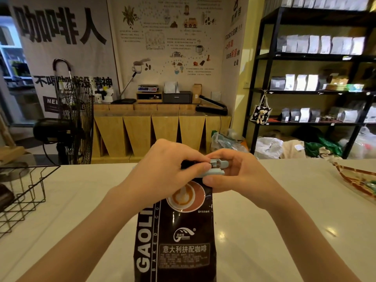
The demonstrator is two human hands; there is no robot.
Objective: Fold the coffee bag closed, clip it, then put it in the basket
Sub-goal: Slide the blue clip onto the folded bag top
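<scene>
Pinching clip (211, 170) crosswise atop upright coffee bag (177, 237).

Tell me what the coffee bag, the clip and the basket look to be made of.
Coffee bag: glossy dark printed film, probably plastic or foil laminate; it shows soft creases and sheen.
Clip: pale blue, matte, moulded-looking, likely plastic.
Basket: thin black wire, probably coated metal; an open grid you can see through.

Dark coffee bag (179, 231) lies flat, pale blue clip (211, 169) across its folded top, wire basket (24, 192) left.
</scene>
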